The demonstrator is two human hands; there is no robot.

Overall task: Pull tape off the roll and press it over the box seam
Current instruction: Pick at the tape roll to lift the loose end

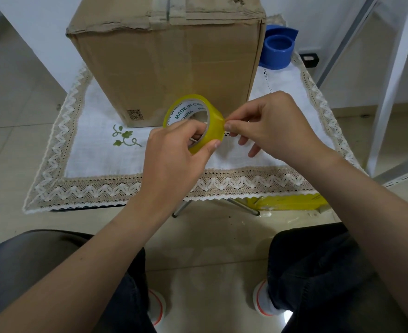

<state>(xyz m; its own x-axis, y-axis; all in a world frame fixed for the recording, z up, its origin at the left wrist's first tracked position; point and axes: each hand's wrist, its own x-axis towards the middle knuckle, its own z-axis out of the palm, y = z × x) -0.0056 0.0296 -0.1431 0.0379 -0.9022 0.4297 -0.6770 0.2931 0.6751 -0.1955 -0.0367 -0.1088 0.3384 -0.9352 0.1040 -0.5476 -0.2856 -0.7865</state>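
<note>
A tall brown cardboard box (167, 73) stands on a small table covered by a white lace-edged cloth (97, 150). Its top flaps are creased, and old tape runs along the top seam (168, 13). In front of the box, my left hand (174, 152) grips a yellowish roll of clear tape (198, 116), fingers through the core and thumb on the outer face. My right hand (270, 126) pinches the tape's free end at the roll's right edge with thumb and forefinger. The end is barely lifted off the roll.
A blue plastic tape dispenser (277, 48) sits on the table behind the box's right side. Yellow packaging (291, 203) lies on the floor under the table's front right. A white metal frame (390, 92) stands at the right. My knees and shoes are below.
</note>
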